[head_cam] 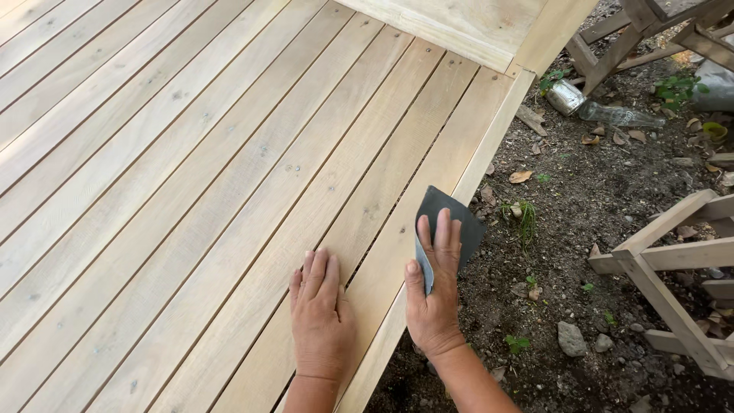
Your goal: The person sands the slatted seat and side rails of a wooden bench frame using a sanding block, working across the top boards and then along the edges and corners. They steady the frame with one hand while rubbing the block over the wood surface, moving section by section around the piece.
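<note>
Right hand [434, 294]: fingers flat, pinning dark sandpaper sheet [451, 222] on outermost deck plank [436, 164], plank running toward 1 o'clock. Left hand [319, 313]: open, empty, at 9 o'clock.

Open slats [153, 191] ahead, raised board [459, 23] blocking (far end)

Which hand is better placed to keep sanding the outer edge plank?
Right. The right hand already presses the dark sandpaper sheet onto the outermost plank, fingers spread over it. The left hand lies flat and empty on an inner plank, likely just bracing.
</note>
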